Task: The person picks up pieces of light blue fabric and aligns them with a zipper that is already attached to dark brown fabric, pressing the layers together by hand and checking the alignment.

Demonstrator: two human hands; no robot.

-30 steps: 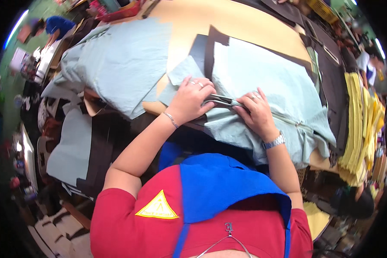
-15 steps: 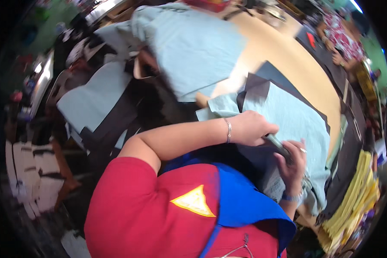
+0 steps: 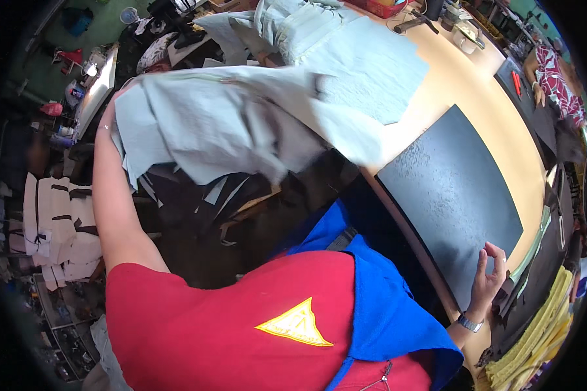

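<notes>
My left hand, at far left with the arm outstretched, grips the edge of a pale blue-grey leather-like sheet. The sheet hangs in folds above the floor, its right end blurred by motion. Near the right edge of the table, my right hand is raised, thumb and forefinger apart, with nothing visible between them. Beside it lies a dark rectangular cutting board with a scuffed surface. Another stack of pale blue-grey sheets rests on the table's far side.
The tan table curves around to my right. Yellow strips hang at its right side, beside dark material. A hammer-like tool and a white pot stand far back. Across the table is another person's patterned sleeve.
My left hand has swung far left, carrying the pale sheet off the cutting board, which is now uncovered. My right hand has parted from the left and moved right; the dark tool is no longer visible.
</notes>
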